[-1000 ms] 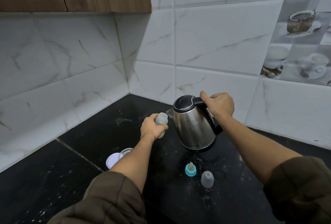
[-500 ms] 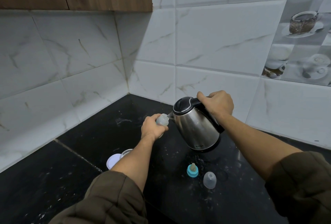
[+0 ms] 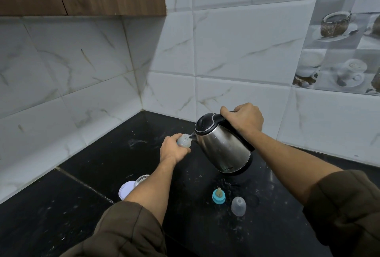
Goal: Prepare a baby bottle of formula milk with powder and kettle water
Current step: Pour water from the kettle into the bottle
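**A:** What's the biggest thing there?

**B:** The black counter (image 3: 102, 154), running into a corner of the tiled wall (image 3: 236, 51). Everything else I'll place from the kettle (image 3: 223, 145).

**A:** And the kettle itself?

**B:** Steel body, black lid and handle, tipped over to its spout side. The raised edge of its base is clear of the counter. I cannot tell whether the low edge touches.

**A:** Who holds it?

**B:** The right hand (image 3: 244, 120), fingers wrapped tight round the handle at the kettle's top. The left hand (image 3: 172, 149) is just off the kettle's spout, fingers curled round the baby bottle (image 3: 184, 140).

**A:** Where is the bottle exactly?

**B:** Held up at the spout side of the kettle, its open mouth right against the spout tip. Only its upper part shows above the fingers. Whether water is running, I cannot tell.

**A:** Anything smaller?

**B:** A jar (image 3: 141, 179) with a white lid (image 3: 125, 191) lying beside it, well out on the kettle's spout side and nearer the person, both partly hidden by the left forearm. Near the kettle's base, on the person's side, a clear cap (image 3: 238, 206) lies on the counter. Just beside the cap stands a teal teat ring (image 3: 219, 196), teat pointing up.
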